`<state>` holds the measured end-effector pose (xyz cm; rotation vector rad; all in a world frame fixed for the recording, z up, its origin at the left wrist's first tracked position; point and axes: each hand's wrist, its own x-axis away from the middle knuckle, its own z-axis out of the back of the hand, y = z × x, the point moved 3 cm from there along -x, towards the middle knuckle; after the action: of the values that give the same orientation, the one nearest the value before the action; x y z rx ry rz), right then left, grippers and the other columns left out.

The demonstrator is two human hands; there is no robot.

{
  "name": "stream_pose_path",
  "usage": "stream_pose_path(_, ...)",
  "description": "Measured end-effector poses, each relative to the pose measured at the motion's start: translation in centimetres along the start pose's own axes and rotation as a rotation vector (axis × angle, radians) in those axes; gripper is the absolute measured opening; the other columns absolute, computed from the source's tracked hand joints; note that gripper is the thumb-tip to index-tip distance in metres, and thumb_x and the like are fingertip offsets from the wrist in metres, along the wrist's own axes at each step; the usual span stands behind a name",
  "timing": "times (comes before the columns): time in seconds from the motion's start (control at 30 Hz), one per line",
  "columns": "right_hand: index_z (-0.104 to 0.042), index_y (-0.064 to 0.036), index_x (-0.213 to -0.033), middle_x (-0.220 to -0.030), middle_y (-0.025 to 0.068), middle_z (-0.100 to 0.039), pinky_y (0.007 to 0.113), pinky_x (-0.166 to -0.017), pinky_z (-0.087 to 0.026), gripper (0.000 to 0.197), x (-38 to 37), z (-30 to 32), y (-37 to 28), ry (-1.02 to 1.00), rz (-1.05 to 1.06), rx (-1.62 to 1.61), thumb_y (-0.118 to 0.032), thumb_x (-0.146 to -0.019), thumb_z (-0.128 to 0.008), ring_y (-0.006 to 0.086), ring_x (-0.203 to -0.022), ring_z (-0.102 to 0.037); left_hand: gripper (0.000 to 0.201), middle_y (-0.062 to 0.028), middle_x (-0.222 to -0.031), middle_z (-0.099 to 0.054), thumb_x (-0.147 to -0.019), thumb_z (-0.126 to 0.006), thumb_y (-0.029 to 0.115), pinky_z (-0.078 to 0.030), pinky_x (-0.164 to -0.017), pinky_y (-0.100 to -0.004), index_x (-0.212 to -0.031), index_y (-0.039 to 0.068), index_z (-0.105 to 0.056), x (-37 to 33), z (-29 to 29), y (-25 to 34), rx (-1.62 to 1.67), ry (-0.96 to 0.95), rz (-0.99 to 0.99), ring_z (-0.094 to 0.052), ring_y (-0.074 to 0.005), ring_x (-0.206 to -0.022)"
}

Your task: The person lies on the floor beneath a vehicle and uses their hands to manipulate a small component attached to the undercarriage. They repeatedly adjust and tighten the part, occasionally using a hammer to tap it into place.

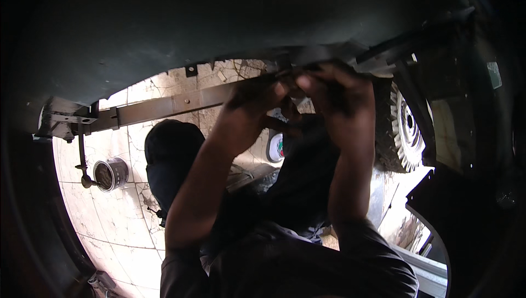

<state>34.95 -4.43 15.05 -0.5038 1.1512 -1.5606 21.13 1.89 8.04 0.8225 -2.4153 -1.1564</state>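
Note:
Both arms are raised, and the hands meet beneath a dark curved metal panel (181, 29). My left hand (252, 109) is closed, its thumb tip close to the right thumb at the end of a long flat metal bar (164, 106). Beside it, my right hand (342, 90) is closed too, fingers bent up against the underside of the panel. Shadow and blur hide whatever small piece lies between the fingertips. The bar runs leftward to a dark bracket (68, 116) with a bolted rod (83, 153) hanging from it.
An open metal tin (111, 174) stands on the cracked tile floor (112, 218) at the left. To the right is a wheel with a knobbly tyre (389, 133). A white rounded object (276, 147) with coloured marks shows behind my hands. Dark bodywork (466, 205) closes in at the right.

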Motion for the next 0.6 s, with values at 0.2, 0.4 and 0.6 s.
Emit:
stream_pose_path(0.2,-0.073,-0.0001,-0.097,-0.088,0.011,-0.073,0.027,-0.07,-0.052,0.015,0.7,-0.1,0.1,0.006,-0.022,-0.104,-0.008,-0.085,-0.078,0.0159,-0.081,-0.07,0.049,-0.0111,-0.099,-0.065,-0.097,-0.064,0.031,-0.065,-0.072,-0.0424,-0.129,-0.005,-0.056,-0.1,0.7,-0.1,0.082,-0.032,0.016,-0.067,-0.019,-0.085)
stream_pose_path(0.4,-0.073,0.0006,-0.097,-0.088,0.0112,-0.073,0.026,-0.071,-0.052,0.014,0.5,-0.1,-0.1,-0.034,-0.066,-0.124,-0.007,-0.085,-0.077,0.0158,-0.082,-0.071,0.052,-0.0137,-0.091,-0.065,-0.098,-0.059,0.043,-0.063,-0.07,-0.0399,-0.115,-0.006,-0.062,-0.1,1.0,-0.2,0.039,-0.018,-0.013,-0.068,-0.0243,-0.088)
stream_pose_path(0.6,-0.072,0.001,-0.099,-0.081,0.0101,-0.074,0.025,-0.065,-0.051,0.018,-0.5,-0.1,1.1,-0.036,-0.043,-0.173,-0.012,-0.087,-0.076,0.0139,-0.074,-0.07,0.053,-0.0143,-0.091,-0.065,-0.097,-0.06,0.042,-0.064,-0.07,-0.0416,-0.116,-0.007,-0.062,-0.4,0.6,0.3,0.012,-0.003,-0.003,-0.067,-0.0242,-0.087)
